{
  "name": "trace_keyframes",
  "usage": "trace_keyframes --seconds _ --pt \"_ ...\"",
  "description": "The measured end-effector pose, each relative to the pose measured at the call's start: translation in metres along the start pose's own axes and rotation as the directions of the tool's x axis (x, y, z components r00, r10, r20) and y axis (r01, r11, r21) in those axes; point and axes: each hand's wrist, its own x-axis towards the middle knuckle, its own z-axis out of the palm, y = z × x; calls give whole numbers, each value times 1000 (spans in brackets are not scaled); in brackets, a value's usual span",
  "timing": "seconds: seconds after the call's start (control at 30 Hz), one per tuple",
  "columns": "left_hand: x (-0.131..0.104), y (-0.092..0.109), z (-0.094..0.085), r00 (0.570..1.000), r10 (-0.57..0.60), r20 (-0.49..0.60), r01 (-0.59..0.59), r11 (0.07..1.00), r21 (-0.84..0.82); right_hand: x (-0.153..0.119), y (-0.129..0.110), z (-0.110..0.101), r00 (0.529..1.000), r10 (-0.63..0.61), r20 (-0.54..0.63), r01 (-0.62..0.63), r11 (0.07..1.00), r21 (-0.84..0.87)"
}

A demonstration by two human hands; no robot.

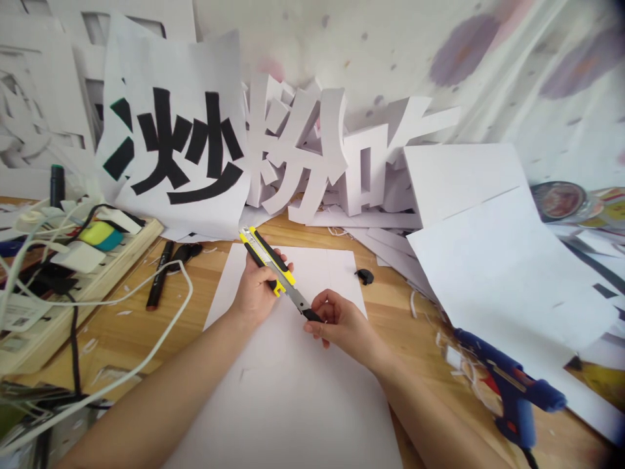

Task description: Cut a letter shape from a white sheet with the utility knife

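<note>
A yellow and black utility knife [276,267] lies slantwise across my left hand [256,290], whose fingers are wrapped round its body. From the knife's near end sticks out a grey metal blade strip [296,298] with a black plastic piece [311,315] on its end. My right hand [339,322] pinches that black piece between thumb and fingers. Beneath both hands a white board [293,397] is spread on the wooden table. A small black cap-like part [364,276] rests by the board's right edge.
A blue glue gun [517,384] and paper scraps are at right, below white sheets [493,260]. Behind stand white cut-out characters [312,156] and a sheet with black characters [161,143]. A power strip [73,286], white cable [161,345] and marker [159,277] are at left.
</note>
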Motion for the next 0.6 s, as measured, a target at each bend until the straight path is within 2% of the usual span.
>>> trace_keyframes --seconds 0.33,0.6 --pt "1 0 -1 1000 1 20 -1 1000 -7 2 3 -1 1000 -17 -5 17 1000 0" --pt "1 0 -2 999 32 28 -31 999 -7 4 5 2 999 -26 -27 30 992 126"
